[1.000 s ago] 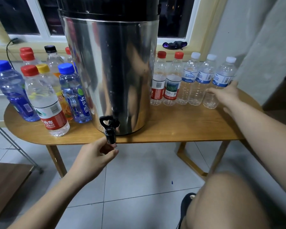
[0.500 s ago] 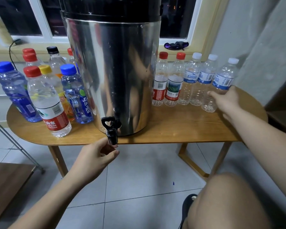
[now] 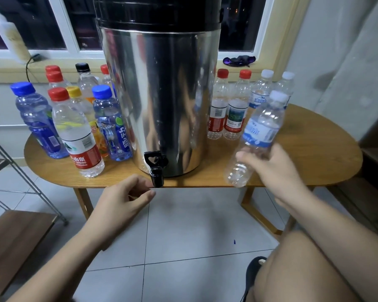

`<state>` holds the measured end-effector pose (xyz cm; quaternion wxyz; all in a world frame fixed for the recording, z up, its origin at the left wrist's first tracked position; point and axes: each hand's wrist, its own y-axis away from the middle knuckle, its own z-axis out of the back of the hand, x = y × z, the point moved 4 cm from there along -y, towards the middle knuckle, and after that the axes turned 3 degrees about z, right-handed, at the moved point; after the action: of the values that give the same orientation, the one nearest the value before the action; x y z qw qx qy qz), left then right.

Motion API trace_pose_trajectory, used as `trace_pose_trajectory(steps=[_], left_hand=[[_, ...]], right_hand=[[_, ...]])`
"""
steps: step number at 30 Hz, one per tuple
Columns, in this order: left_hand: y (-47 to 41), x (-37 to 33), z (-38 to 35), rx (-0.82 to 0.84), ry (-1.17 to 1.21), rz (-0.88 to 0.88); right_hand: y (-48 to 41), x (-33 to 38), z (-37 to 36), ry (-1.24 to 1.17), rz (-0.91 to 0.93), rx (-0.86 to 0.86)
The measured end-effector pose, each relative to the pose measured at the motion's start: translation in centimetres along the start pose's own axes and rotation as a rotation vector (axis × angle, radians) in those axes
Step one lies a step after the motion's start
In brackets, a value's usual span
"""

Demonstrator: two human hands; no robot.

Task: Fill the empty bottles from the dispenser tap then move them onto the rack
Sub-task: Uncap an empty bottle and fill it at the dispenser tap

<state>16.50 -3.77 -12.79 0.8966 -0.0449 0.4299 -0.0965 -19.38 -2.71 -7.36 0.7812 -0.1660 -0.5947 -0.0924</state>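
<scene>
A tall steel dispenser [image 3: 162, 101] stands on the wooden table [image 3: 314, 149], its black tap [image 3: 155, 168] jutting over the front edge. My right hand [image 3: 273, 168] grips an empty white-capped bottle [image 3: 260, 131] with a blue label, lifted off the table and tilted, to the right of the tap. Just left of and below the spout, my left hand [image 3: 122, 199] hovers with fingers loosely curled and holds nothing. Several empty bottles [image 3: 229, 105] with red and white caps stand in a row right of the dispenser.
Several filled bottles [image 3: 79, 131] with red, blue, yellow and black caps crowd the table's left side. A metal rack with a wooden shelf [image 3: 11, 243] stands at the lower left. My knee [image 3: 303, 271] is at the lower right. A windowsill runs behind.
My right hand has picked the rightmost white-capped bottle out of the row and carried it leftward toward the tap. The left hand has stayed by the spout.
</scene>
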Motion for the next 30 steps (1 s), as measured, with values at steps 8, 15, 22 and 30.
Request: trace_pose_trajectory(steps=[8,15,22,30], left_hand=[[0.5,-0.4,0.6,-0.008,0.048,-0.005],[0.8,-0.6,1.3,0.036,0.113,-0.039],[1.4,-0.8,1.7,0.094,0.183,-0.036],[2.0,-0.7,1.9,0.231,0.100,-0.081]], right_hand=[[8.4,-1.9,-9.9,0.074,0.069,0.407],[11.4,-5.0,-13.9,0.299,0.123,0.556],[12.3,-8.4,-16.1,0.421,0.089,0.681],[11.7,-7.5,-16.6,0.321,0.096,0.707]])
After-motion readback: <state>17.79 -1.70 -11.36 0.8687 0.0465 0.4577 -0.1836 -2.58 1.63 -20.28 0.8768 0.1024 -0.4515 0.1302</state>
